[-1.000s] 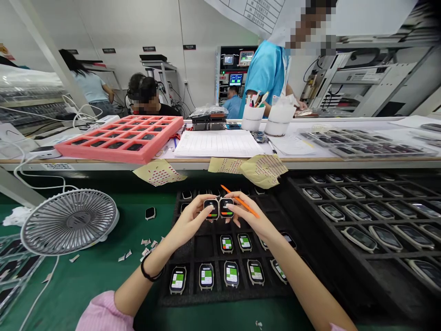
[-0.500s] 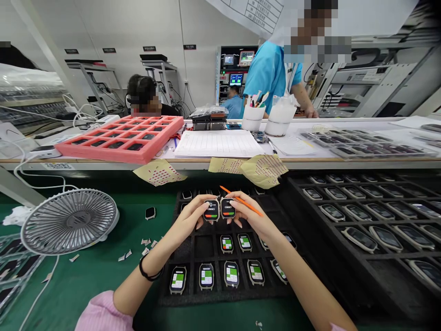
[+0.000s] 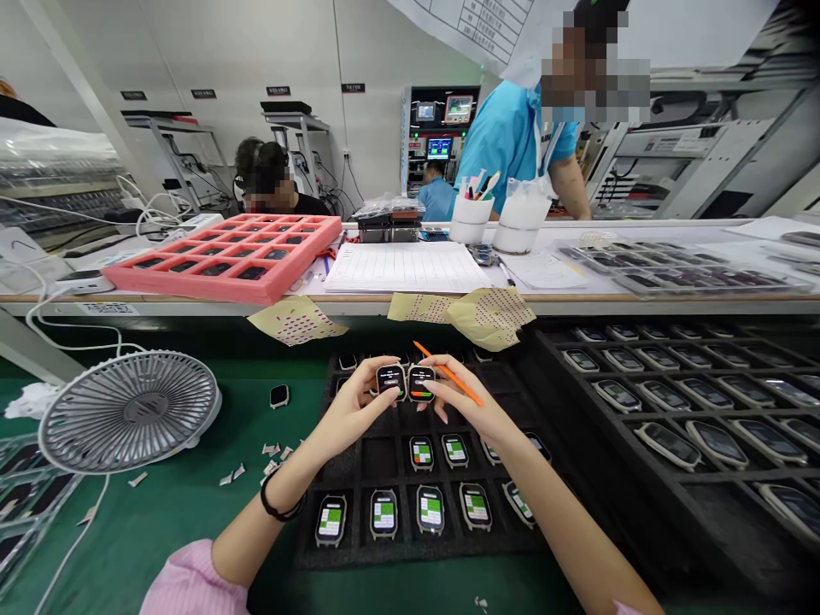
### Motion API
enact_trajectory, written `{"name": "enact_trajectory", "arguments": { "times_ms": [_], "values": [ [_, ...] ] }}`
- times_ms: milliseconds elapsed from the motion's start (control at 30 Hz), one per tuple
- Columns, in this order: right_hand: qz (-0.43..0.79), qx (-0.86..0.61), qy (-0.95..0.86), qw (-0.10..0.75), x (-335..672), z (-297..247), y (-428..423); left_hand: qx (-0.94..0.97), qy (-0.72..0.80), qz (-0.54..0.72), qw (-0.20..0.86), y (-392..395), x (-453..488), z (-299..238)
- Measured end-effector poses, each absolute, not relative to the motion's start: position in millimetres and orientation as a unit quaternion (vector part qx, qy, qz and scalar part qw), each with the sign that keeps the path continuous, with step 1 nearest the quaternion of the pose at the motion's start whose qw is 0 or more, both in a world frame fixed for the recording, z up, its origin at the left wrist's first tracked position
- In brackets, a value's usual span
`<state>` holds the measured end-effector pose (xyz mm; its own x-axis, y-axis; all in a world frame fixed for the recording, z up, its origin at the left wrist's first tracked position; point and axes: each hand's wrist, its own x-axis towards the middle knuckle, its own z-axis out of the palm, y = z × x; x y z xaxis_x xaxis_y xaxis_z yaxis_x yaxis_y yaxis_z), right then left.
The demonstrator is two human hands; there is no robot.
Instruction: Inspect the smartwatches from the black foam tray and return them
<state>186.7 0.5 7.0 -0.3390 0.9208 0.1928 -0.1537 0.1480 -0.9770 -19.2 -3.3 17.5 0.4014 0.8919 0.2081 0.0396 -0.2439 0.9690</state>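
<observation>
Over the tray's (image 3: 359, 547) far rows, the left hand (image 3: 349, 410) pinches the left watch (image 3: 390, 380) by its rim. The right hand (image 3: 471, 406) pinches the right watch (image 3: 421, 383) and also holds a stick (image 3: 448, 374). Both watches look light, rigid and glass-faced, probably slick, so the rims are the safest hold.

from my remote seat the view is bright and evenly lit with soft shadows, sharp at centre, edges bowed, stretched and darkening at the lower right.
</observation>
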Motion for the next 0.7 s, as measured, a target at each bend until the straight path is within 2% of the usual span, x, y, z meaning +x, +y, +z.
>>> {"name": "enact_trajectory", "arguments": {
  "times_ms": [300, 700],
  "values": [
    [0.58, -0.303, -0.604, 0.455, 186.7, 2.4, 1.9, 0.68, 0.359, 0.409, 0.492, -3.2, -20.7, 22.0],
    [0.558, -0.33, -0.599, 0.471, 185.1, 6.7, -0.9, 0.667, 0.35, 0.426, 0.501, 0.9, -19.8, 15.7]
  ]
}}
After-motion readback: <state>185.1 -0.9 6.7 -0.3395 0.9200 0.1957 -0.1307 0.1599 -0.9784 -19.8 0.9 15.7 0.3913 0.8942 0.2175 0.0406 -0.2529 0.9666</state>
